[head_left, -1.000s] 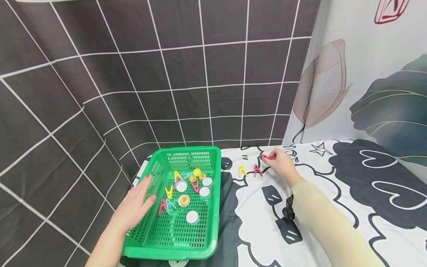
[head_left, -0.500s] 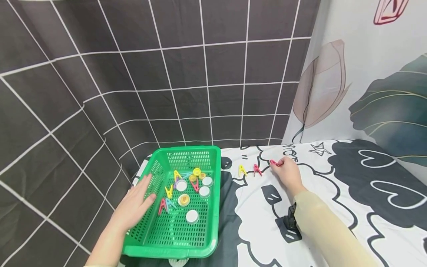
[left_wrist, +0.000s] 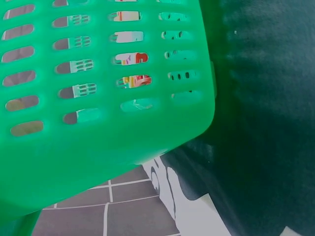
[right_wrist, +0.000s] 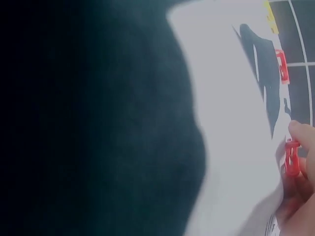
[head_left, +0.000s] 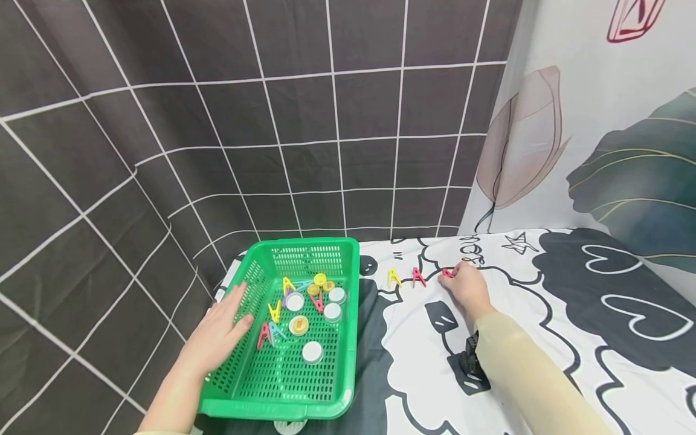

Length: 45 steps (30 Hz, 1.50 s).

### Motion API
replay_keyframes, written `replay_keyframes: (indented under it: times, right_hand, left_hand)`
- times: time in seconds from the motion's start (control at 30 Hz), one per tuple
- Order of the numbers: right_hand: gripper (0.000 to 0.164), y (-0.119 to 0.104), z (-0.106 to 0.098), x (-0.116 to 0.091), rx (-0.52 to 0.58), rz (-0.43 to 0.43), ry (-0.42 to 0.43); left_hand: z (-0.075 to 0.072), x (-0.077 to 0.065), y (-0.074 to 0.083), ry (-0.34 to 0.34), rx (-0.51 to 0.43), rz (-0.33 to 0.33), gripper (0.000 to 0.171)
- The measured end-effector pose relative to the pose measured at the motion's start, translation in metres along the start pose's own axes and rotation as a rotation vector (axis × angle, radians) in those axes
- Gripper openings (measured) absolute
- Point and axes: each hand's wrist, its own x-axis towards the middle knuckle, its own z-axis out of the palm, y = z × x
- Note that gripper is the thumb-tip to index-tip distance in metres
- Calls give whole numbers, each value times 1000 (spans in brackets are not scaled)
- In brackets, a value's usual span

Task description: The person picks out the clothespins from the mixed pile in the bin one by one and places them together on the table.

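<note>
Red clip (head_left: 447, 273) pinched near the back edge

Your right hand (head_left: 470, 290) pinches that clip on or just above the cloth-covered surface (head_left: 413, 350), at the right end of a row of 3, beside another red clip (head_left: 418, 277) and a yellow clip (head_left: 394, 277). The dark gridded curtain (head_left: 375, 169) rises just behind. Room spreads right of your hand and toward you. A strip of cloth parts the row from the green basket (head_left: 255, 409). Your left hand (head_left: 217, 335), fingers straight, is at its left rim; contact cannot be told.
</note>
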Motion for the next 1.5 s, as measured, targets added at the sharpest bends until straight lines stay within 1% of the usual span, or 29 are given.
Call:
replay_keyframes:
  times: [0.23,0.47,0.53,0.63,0.73,0.83,0.93,1.07,1.17,1.3,1.4,1.5]
  right_hand:
    - [40,-6,3,0,-10,44,-21]
    - [60,-13,1,-1,-59,97,-95]
    - [57,-14,-2,-1,-63,108,-125]
    - [51,-13,-9,3,-71,86,-134]
    - [54,-14,-20,9,-73,35,-107]
    - [55,-19,-32,15,-65,-12,-73]
    - [52,-33,-41,19,-49,-29,-55]
    - [48,-61,-42,25,-8,-40,-29]
    - [44,-84,-37,29,17,-57,-18]
    - [46,-112,-27,28,51,-89,-34]
    - [46,-129,-19,26,82,-108,-55]
    - [45,-141,-13,24,96,-127,-84]
  left_hand:
    - [-1,0,0,5,-4,3,64]
    - [1,-1,-1,8,-2,5,63]
    - [2,-1,-2,8,-4,4,63]
    - [2,-1,-2,5,-3,4,64]
    - [1,0,-2,4,2,6,64]
    - [0,1,-1,1,5,4,64]
    - [-1,0,0,-3,1,0,64]
    - [-1,0,0,-6,2,-2,64]
    - [-1,0,0,-5,6,0,64]
    - [-1,0,0,-1,0,4,64]
    - [1,-1,0,1,-4,4,63]
    - [1,0,-1,0,1,7,63]
